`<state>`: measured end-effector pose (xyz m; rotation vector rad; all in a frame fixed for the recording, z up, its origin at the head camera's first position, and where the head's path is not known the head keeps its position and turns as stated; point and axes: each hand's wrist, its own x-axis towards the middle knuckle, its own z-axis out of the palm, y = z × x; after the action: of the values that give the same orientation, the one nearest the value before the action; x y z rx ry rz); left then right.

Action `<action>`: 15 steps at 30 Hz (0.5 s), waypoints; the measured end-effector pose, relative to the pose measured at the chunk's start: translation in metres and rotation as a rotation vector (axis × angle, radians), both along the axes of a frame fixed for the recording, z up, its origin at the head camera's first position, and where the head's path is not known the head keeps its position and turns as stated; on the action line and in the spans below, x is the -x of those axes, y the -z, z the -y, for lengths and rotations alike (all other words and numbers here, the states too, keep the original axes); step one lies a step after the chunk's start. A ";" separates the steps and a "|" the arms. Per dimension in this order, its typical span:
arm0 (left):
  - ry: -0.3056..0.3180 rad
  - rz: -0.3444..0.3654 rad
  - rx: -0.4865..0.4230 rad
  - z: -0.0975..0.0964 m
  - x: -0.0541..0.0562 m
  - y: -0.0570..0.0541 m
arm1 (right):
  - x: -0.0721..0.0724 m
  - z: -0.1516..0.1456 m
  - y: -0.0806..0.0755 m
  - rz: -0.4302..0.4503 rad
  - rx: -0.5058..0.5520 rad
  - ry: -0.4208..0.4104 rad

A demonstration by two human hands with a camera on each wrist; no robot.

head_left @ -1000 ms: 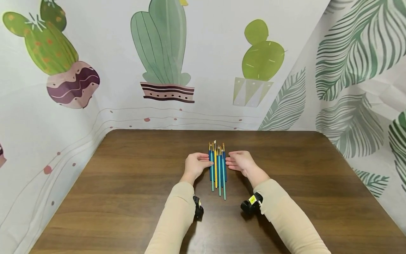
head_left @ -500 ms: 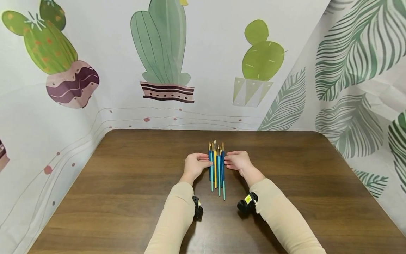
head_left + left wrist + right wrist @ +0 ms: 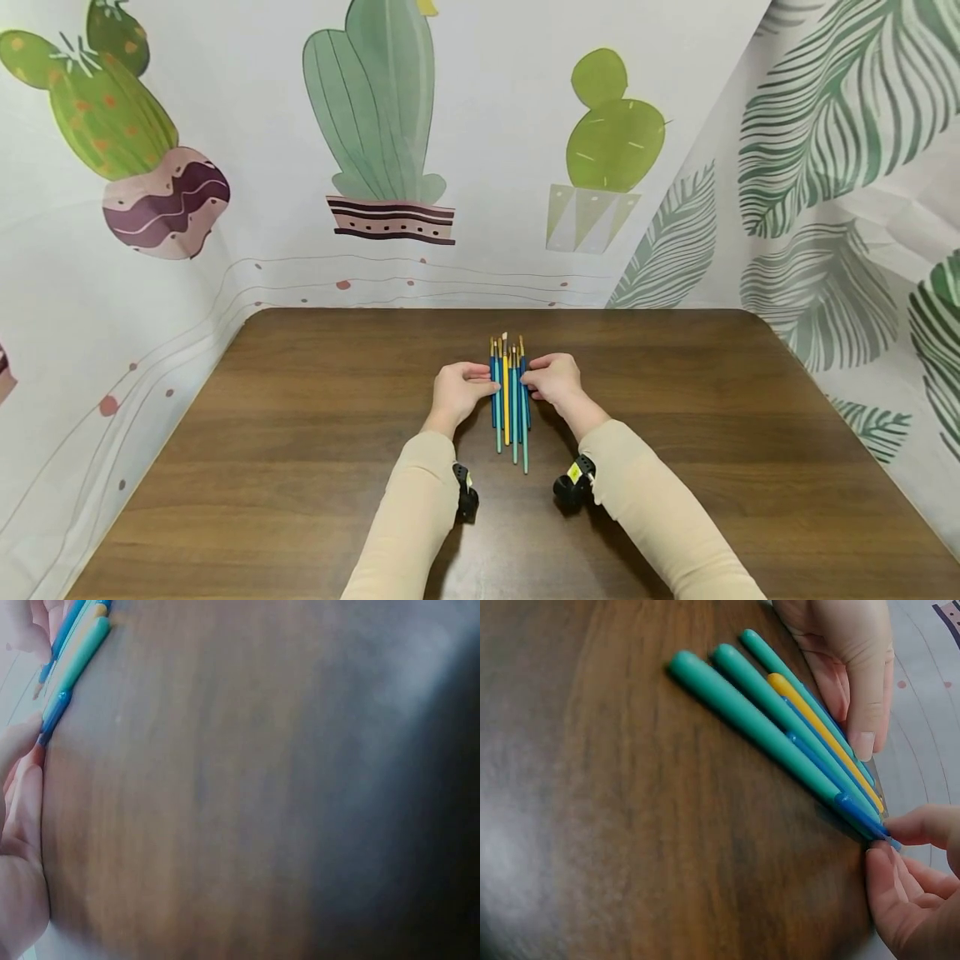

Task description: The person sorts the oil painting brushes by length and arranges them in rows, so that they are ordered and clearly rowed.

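A row of several thin paintbrushes [image 3: 514, 417] lies on the brown table, bristles pointing away from me and handle ends toward me. Most handles are blue or teal; a yellow paintbrush [image 3: 506, 408] sits among them. On the row's left edge, my left hand [image 3: 456, 393] has its thumb over the outer brushes and its fingers along their side. My right hand [image 3: 557, 380] is at the right edge, where the right wrist view shows thumb and fingertips pinching a short blue handle [image 3: 859, 814]. The bristle ends are out of sight in that view.
The wood-grain table [image 3: 300, 467] ends at a far edge just beyond the brushes. Behind it hangs a white backdrop [image 3: 502, 167] printed with cacti and leaves. A small black camera [image 3: 573, 492] is strapped at the right cuff, another camera [image 3: 467, 500] at the left.
My right hand has moved left from just beside the brushes, and its thumb and fingertips have come onto the row's right edge. The rightmost brushes sit closer in; the left hand has barely moved.
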<state>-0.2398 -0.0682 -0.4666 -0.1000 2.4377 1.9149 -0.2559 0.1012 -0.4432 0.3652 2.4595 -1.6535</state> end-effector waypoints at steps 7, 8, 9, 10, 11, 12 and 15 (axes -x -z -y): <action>0.002 0.008 0.006 -0.001 0.000 0.001 | -0.001 -0.008 -0.002 0.005 0.062 0.017; 0.002 0.008 -0.001 -0.001 0.000 0.001 | -0.001 -0.009 -0.002 0.005 0.067 0.019; 0.001 0.007 -0.004 -0.001 0.000 0.001 | 0.000 -0.011 -0.003 0.002 0.070 0.021; 0.000 0.006 -0.007 -0.001 0.000 0.001 | 0.000 -0.013 -0.004 0.000 0.072 0.023; -0.001 -0.003 -0.002 -0.001 0.000 0.002 | 0.000 -0.014 -0.005 -0.007 0.075 0.025; -0.003 -0.010 0.005 0.000 0.000 0.002 | 0.000 -0.016 -0.005 -0.017 0.079 0.023; -0.008 -0.014 0.005 0.000 0.001 0.002 | 0.001 -0.023 -0.007 -0.037 0.088 0.029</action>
<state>-0.2408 -0.0684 -0.4689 -0.0978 2.4545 1.9195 -0.2569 0.1241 -0.4357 0.3635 2.4085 -1.7891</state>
